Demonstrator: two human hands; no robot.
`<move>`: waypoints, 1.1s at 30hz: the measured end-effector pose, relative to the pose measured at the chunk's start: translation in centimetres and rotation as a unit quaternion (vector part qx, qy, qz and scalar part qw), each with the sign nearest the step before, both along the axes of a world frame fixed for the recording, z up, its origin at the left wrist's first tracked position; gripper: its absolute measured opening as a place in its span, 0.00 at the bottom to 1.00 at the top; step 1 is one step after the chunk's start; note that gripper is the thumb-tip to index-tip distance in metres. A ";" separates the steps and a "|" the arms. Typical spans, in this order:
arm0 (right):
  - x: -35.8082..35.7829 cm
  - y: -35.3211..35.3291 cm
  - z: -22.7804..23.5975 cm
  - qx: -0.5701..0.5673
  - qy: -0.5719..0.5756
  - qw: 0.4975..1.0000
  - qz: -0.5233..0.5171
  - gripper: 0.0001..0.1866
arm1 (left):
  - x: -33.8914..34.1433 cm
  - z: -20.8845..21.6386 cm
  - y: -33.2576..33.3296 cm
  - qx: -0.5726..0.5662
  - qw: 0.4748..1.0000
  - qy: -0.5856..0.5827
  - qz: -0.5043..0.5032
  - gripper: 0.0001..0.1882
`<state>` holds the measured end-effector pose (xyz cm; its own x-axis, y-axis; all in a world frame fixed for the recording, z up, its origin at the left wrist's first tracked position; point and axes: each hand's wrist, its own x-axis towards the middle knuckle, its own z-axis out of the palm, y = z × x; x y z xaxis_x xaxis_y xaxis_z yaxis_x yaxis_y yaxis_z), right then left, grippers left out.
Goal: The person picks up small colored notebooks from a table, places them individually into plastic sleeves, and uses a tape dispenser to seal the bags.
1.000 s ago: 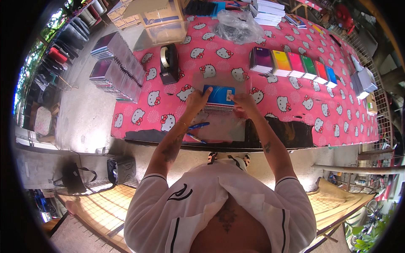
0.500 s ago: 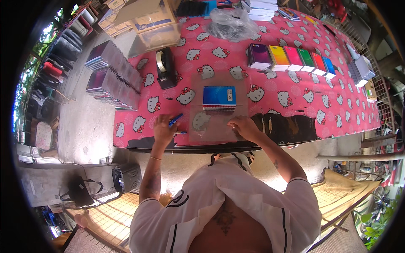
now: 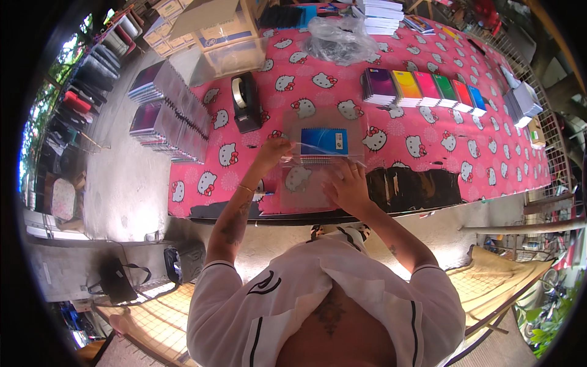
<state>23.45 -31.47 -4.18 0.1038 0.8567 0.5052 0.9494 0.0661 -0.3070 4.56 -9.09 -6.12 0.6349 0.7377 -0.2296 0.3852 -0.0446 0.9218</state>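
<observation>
A stack of spiral notebooks with a blue cover (image 3: 324, 139) lies on a clear plastic sheet (image 3: 306, 194) in the middle of the table. Part of the plastic is drawn up over the stack's front. At the stack's left side, my left hand (image 3: 276, 153) is closed, pinching the plastic's edge. My right hand (image 3: 348, 188) rests at the stack's front right, fingers stretched over the plastic. Beside my left wrist lies a small blue pen-like item (image 3: 264, 193), partly hidden. A black tape dispenser (image 3: 246, 103) stands further back on the left.
Notebooks in several colours (image 3: 422, 90) form a row at right. Tall notebook stacks (image 3: 168, 116) stand along the left edge. Crumpled clear plastic (image 3: 339, 40), a cardboard box (image 3: 229, 27) and white stacks (image 3: 380, 17) are at the back. A pink patterned cloth (image 3: 416, 165) covers the table.
My left hand has moved right and away from me to the stack, gripping plastic; the blue item at its fingers no longer shows. My right hand's fingers have spread. Plastic now crosses the stack.
</observation>
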 end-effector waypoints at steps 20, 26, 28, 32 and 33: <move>-3.1 4.4 -1.9 -0.083 -0.017 0.996 -0.014 0.33 | 12.6 -1.4 7.9 0.399 0.907 -0.023 -0.135 0.09; -2.5 4.4 -1.7 -0.087 -0.009 0.996 -0.012 0.31 | 15.0 -2.4 8.7 0.512 0.828 0.062 -0.219 0.06; -2.3 4.4 -2.0 -0.086 -0.018 0.996 -0.015 0.31 | 15.2 -1.4 8.0 0.520 0.826 0.049 -0.212 0.06; -2.2 4.3 -1.8 -0.081 -0.033 0.996 -0.005 0.31 | 14.5 0.1 7.4 0.485 0.846 0.089 -0.204 0.05; -2.3 4.3 -1.6 -0.082 -0.036 0.996 -0.002 0.31 | 14.3 0.3 7.4 0.479 0.850 0.096 -0.197 0.05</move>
<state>21.17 -27.15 -5.82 0.0761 0.9278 0.3653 0.9697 0.0164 -0.2436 18.86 -1.68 -5.81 0.8948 0.3830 0.2296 0.3052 -0.8999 0.3116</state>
